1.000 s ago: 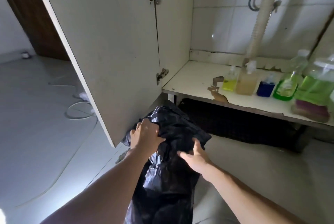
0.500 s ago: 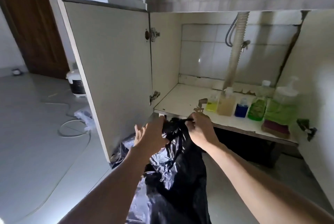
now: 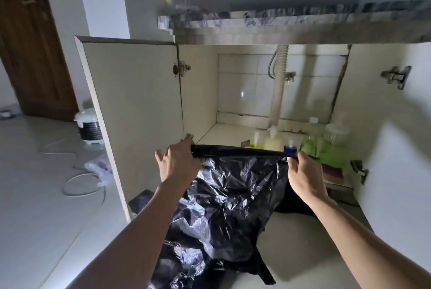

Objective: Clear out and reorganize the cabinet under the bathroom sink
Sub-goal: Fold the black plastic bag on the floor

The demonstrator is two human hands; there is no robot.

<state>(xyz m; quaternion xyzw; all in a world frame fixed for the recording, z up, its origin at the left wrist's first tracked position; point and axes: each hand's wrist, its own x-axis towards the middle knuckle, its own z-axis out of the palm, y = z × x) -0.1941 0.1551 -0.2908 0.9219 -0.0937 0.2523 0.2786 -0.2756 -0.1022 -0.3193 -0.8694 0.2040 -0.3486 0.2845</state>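
Note:
A crinkled black plastic bag [image 3: 228,197] hangs in front of the open cabinet under the sink. My left hand [image 3: 177,162] grips the bag's top edge at its left end. My right hand [image 3: 303,172] grips the same edge at its right end, so the rim is stretched taut between them. The bag's lower part trails down to the floor. Behind the rim, on the cabinet shelf [image 3: 224,134], stand several bottles: a yellow one [image 3: 256,139], a cream pump bottle [image 3: 272,139], a small blue one [image 3: 290,147] and green ones [image 3: 312,139].
The left cabinet door [image 3: 135,111] stands open beside my left arm, the right door [image 3: 396,139] open at the right. A white drain pipe [image 3: 278,88] runs down inside. A small appliance [image 3: 89,125] and white cable [image 3: 77,179] lie on the floor at left.
Both hands have lifted and moved apart along the bag's top edge, pulling it taut. My view has risen and drawn back, so the counter and sink now show above.

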